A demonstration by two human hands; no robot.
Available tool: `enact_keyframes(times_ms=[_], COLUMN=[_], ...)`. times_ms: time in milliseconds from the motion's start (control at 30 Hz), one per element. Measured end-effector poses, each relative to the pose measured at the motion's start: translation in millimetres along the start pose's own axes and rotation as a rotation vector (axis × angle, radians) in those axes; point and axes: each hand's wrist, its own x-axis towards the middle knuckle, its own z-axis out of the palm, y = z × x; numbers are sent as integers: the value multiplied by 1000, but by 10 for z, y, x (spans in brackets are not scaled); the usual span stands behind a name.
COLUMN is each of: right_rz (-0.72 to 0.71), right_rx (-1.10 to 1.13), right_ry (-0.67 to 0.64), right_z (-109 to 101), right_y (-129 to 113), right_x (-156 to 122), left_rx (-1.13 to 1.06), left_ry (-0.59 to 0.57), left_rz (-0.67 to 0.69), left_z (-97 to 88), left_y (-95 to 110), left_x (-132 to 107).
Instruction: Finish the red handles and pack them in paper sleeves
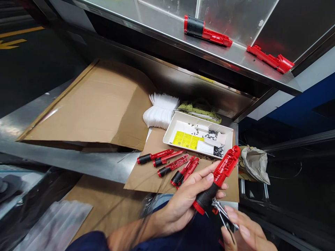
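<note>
My left hand [187,200] is wrapped round a red and black plastic handle part [218,177], held tilted with its red end up toward the tray. My right hand [246,232] sits at the bottom right, fingers pinched on a thin metal tool [222,211] like tweezers or small pliers, whose tip meets the black end of the handle part. Several more red and black handle parts [170,164] lie on the cardboard sheet [146,177] just beyond my left hand.
A white tray [180,122] with small black screws and a yellow label sits behind the parts. A stack of white pieces [159,111] lies to its left. Two red parts [206,31] rest on the upper steel shelf [162,24]. Crumpled paper [255,162] lies at the right.
</note>
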Motion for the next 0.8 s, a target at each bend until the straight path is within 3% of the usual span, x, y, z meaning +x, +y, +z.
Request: enact_keyframes(times_ms=[100,800], right_rz=[-56,-11], right_rx=[91,102], right_ry=[95,10], right_z=[82,72], right_y=[-12,-55], right_x=[69,113], left_rx=[6,62], left_ry=[5,-9], left_rz=[-14,-22], left_z=[8,24], left_y=[0,3], left_x=[4,9])
